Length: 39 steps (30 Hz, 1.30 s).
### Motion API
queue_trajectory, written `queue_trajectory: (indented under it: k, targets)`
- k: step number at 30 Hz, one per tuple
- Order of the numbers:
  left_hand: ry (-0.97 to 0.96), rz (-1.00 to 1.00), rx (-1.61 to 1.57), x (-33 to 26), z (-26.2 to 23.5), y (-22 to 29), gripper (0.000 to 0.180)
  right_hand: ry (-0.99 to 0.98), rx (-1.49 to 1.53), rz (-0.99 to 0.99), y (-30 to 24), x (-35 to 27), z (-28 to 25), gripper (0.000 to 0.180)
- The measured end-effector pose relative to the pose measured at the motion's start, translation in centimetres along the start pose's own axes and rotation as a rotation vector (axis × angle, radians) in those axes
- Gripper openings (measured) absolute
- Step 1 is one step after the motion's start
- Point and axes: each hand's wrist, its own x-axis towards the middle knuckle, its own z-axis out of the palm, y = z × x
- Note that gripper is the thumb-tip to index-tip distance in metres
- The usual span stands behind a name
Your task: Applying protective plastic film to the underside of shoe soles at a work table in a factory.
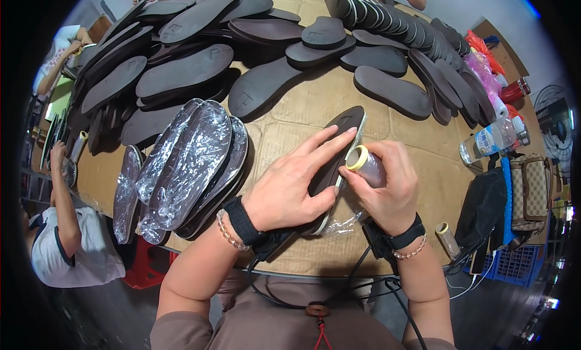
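Observation:
A dark brown shoe sole (350, 117) with a pale side edge lies slantwise in front of me on the cardboard-covered table. My left hand (290, 183) grips it from above, its fingers stretched across the top and the thumb at the right edge. In my right hand (393, 183) is a small roll of clear plastic film (373, 171) with a yellowish core, held against the sole's right edge. A wrinkled piece of clear film (346, 222) shows below the sole. Left of my left hand, several film-wrapped soles (193, 162) are stacked, glossy and creased.
Bare soles (184, 71) are heaped at the far left, and a leaning row (387, 20) stretches across the far right. A plastic bottle (491, 139), a black pouch (482, 196) and another film roll (448, 241) occupy the right side. A co-worker (72, 241) sits at left.

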Motion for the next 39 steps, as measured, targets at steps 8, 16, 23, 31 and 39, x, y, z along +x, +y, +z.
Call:
queue_trajectory:
  k: [8,16,23,31,39]
  targets:
    - [-0.06,-0.008,-0.082,-1.0,0.0,-0.1,0.091,-0.124,0.12,0.196,-0.9,0.1,-0.7,0.039]
    - [-0.249,-0.086,0.03,0.7,-1.7,2.2,0.101,-0.348,0.134,0.182,-0.8,-0.3,-1.9,0.036]
    - [-0.315,-0.043,0.099,2.4,-1.6,1.2,0.09,-0.396,0.137,0.18,-0.2,-0.1,-2.4,0.035]
    - [-0.238,0.004,0.059,2.0,-1.8,0.2,0.086,-0.478,0.289,0.168,0.2,0.4,-3.8,0.038]
    - [-0.214,0.006,0.07,1.9,-1.7,-0.1,0.086,-0.044,0.104,0.138,0.3,0.0,-2.6,0.044]
